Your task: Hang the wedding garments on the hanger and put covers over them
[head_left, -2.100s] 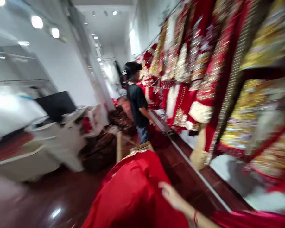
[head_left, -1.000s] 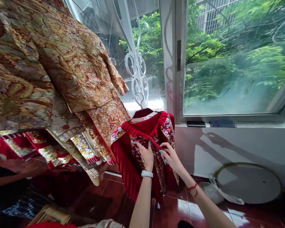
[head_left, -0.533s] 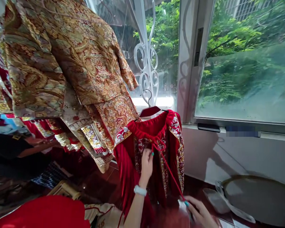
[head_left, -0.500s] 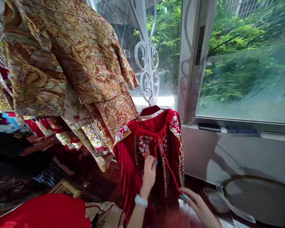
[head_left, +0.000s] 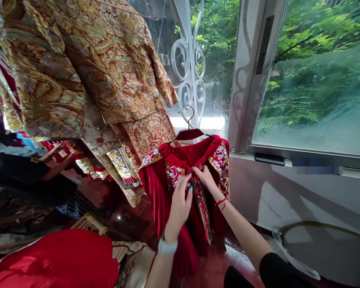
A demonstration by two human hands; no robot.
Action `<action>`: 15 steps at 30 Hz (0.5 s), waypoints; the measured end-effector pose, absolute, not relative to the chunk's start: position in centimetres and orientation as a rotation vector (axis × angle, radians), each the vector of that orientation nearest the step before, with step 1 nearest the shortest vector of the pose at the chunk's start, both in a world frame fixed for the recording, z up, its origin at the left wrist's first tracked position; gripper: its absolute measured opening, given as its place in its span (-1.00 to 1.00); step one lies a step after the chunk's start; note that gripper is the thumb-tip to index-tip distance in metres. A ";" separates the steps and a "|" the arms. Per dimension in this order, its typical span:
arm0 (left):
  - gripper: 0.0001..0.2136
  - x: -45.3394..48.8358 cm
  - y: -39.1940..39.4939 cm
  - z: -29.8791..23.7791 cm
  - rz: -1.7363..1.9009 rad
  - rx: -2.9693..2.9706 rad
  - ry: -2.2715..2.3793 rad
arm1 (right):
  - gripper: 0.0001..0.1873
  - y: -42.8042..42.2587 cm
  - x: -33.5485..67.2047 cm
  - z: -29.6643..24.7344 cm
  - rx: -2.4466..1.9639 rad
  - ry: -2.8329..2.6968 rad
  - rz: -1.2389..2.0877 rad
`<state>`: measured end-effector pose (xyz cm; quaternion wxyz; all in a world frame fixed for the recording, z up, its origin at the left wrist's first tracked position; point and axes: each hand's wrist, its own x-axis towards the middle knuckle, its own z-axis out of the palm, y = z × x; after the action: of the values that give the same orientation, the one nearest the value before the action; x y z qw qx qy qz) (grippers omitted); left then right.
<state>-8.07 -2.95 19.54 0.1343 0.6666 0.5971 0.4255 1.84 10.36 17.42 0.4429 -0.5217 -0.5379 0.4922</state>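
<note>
The left hand (head_left: pixel 180 208) and right hand (head_left: pixel 205 178) pinch together on the front of a red velvet robe (head_left: pixel 157 196), just under its collar, which hangs from a hanger (head_left: pixel 189 134) directly above the grip.

Gold dragon-brocade robes (head_left: pixel 108 68) at left; white iron window scrollwork (head_left: pixel 187 68)

My left hand (head_left: pixel 178 208) has a white wristband (head_left: pixel 167 247) at six o'clock, my right hand (head_left: pixel 206 179) a red string bracelet (head_left: pixel 222 203), my nails (head_left: pixel 191 188) are teal, and a black sleeve (head_left: pixel 279 274) shows at five o'clock.
</note>
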 end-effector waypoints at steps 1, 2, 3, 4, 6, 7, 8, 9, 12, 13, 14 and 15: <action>-0.51 -8.4 -0.7 21.5 1.163 2.060 1.751 | -0.68 10.4 1.8 17.0 -1.295 -1.343 1.196; -0.46 -8.7 1.2 22.9 1.015 2.160 1.797 | -0.72 10.5 1.9 16.7 -1.293 -1.354 1.190; -0.45 -9.0 2.7 23.8 0.807 2.246 1.855 | -0.75 10.5 2.3 16.4 -1.288 -1.366 1.190; -0.46 -9.2 3.8 24.1 0.617 2.304 1.921 | -0.78 10.5 2.9 16.1 -1.284 -1.378 1.185; -0.51 -9.7 4.4 23.7 0.386 2.350 2.070 | -0.83 10.3 4.4 15.9 -1.270 -1.398 1.167; -0.53 -9.8 4.0 23.0 0.376 2.348 2.136 | -0.83 10.0 5.2 15.9 -1.268 -1.407 1.145; -0.54 -9.8 3.3 22.1 0.424 2.327 2.186 | -0.81 9.7 6.0 15.9 -1.283 -1.421 1.106; -0.52 -9.6 2.2 21.0 0.508 2.289 2.210 | -0.79 9.3 6.6 15.9 -1.313 -1.439 1.053; -0.41 -7.8 -2.2 16.6 0.734 2.140 2.088 | -0.69 7.6 6.8 16.0 -1.332 -1.579 1.051; -0.37 -6.9 -3.9 14.8 0.753 2.099 1.997 | -0.61 7.0 6.4 16.0 -1.262 -1.629 1.176; -0.35 -6.0 -5.6 13.0 0.750 2.036 1.933 | -0.55 6.6 5.8 16.0 -1.150 -1.635 1.361; -0.35 -5.4 -7.4 11.0 0.727 1.973 1.885 | -0.52 6.3 5.2 16.0 -1.019 -1.573 1.559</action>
<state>-5.37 -7.40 11.04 0.1582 0.6899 0.6591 0.2542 5.24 6.26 16.01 0.3447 -0.3923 -0.6055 0.6005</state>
